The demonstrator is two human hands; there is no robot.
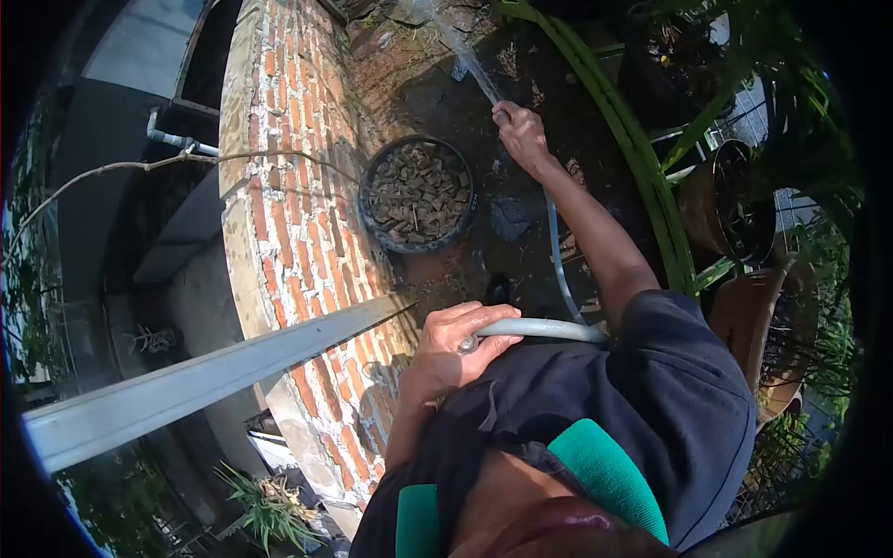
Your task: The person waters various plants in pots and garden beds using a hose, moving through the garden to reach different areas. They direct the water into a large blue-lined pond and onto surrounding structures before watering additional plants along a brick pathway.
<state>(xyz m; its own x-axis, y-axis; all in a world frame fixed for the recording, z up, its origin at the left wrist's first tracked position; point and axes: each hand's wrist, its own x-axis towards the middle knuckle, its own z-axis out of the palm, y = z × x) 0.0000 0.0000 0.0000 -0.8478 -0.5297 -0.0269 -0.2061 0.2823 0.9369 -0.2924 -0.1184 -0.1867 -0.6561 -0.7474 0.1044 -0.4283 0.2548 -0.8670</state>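
Note:
My right hand is stretched forward, closed around the end of a pale garden hose. A spray of water shoots from that end toward the far ground. The hose hangs below my right wrist, bends near my shirt, and runs back to my left hand. My left hand is closed on another stretch of it, close to my chest. Left of my right forearm stands a round black pot filled with broken brown chunks.
A low brick wall runs along the left, crossed by a pale metal beam and a thin branch. Potted plants, including a brown pot, and long green leaves line the right. Wet, dark ground lies ahead.

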